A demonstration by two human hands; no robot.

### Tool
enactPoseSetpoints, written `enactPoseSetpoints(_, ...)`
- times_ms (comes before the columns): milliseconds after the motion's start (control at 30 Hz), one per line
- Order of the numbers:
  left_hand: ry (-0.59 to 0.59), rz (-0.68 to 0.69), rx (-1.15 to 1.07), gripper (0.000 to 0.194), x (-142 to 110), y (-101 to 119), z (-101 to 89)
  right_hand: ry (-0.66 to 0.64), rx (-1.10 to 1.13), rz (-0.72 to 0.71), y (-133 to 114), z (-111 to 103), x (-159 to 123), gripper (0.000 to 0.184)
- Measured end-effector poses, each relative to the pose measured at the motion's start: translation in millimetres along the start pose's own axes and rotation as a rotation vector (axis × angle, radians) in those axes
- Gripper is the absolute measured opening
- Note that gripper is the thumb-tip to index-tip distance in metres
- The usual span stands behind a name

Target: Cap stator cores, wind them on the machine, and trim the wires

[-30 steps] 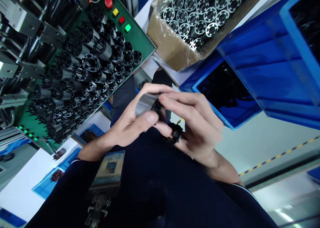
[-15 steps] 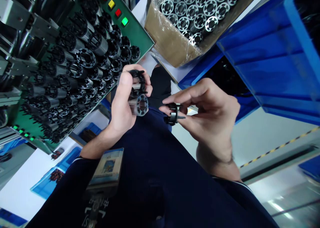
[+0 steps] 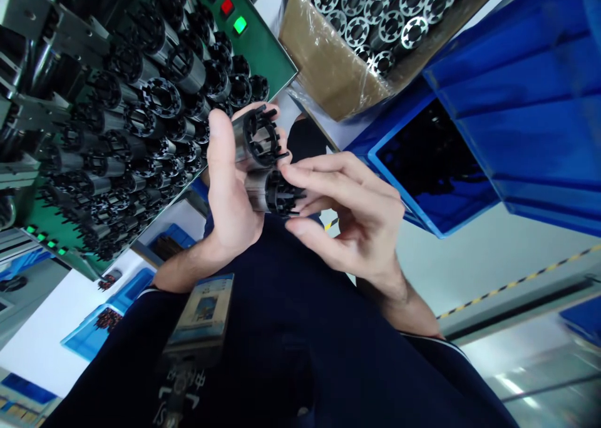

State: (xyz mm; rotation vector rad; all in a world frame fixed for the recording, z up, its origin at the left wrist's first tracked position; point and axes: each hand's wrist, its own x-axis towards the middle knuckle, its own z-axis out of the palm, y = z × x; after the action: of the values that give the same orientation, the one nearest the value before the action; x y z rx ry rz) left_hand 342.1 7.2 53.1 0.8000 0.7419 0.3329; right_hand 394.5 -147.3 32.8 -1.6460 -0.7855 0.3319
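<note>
My left hand (image 3: 225, 184) is closed around two metal stator cores, one above the other. The upper stator core (image 3: 241, 141) carries a black pronged plastic ring on its end facing right. On the right end of the lower stator core (image 3: 256, 190) sits another black pronged plastic ring (image 3: 282, 193). The thumb and fingertips of my right hand (image 3: 357, 215) close about that lower ring from the right. Whether the ring is fully seated on the core I cannot tell.
Many stator cores with black rings (image 3: 162, 96) crowd the green machine table (image 3: 263, 49) at left. A plastic-lined cardboard box (image 3: 328, 71) of bare cores stands at top. Blue bins (image 3: 526, 121) stand at right, one holding dark parts (image 3: 432, 146).
My right hand has moved left, bringing the black ring onto the end of the lower core. My left hand has turned slightly, showing more of the upper core.
</note>
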Motion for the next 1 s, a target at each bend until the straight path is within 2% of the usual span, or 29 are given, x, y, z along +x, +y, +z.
enactPoseSetpoints(100,-0.006,0.041,0.017,0.063,0.0,0.1,2.1,0.033,0.072,-0.004,5.8,0.5,-3.9,0.063)
enactPoseSetpoints(167,0.015,0.067,0.014,0.059,-0.1,-0.6,3.5,0.044,0.09,-0.001,9.2,1.4,-3.7,0.072)
enactPoseSetpoints(333,0.009,0.049,0.025,0.066,1.0,-4.7,2.3,0.033,0.011,-0.1,9.6,-1.7,0.1,0.045)
enactPoseSetpoints(467,0.001,0.018,0.047,0.073,2.1,-7.7,-1.6,0.004,-0.025,-0.086,8.5,-5.3,-1.4,0.047)
enactPoseSetpoints(567,-0.034,-0.003,0.043,0.07,2.8,-9.5,-4.1,0.001,-0.004,-0.072,12.0,-6.5,-3.7,0.05)
enactPoseSetpoints(700,-0.048,0.005,0.04,0.066,2.6,-11.2,-6.6,-0.042,-0.043,-0.051,17.2,-10.6,-4.1,0.042)
enactPoseSetpoints(867,-0.117,-0.04,0.039,0.068,0.5,-11.1,-9.9,-0.084,-0.073,-0.046,14.0,-17.6,-4.1,0.05)
enactPoseSetpoints(1000,-0.1,0.023,0.005,0.058,0.2,-16.0,-10.6,-0.064,-0.164,-0.062,12.7,-11.7,-7.2,0.044)
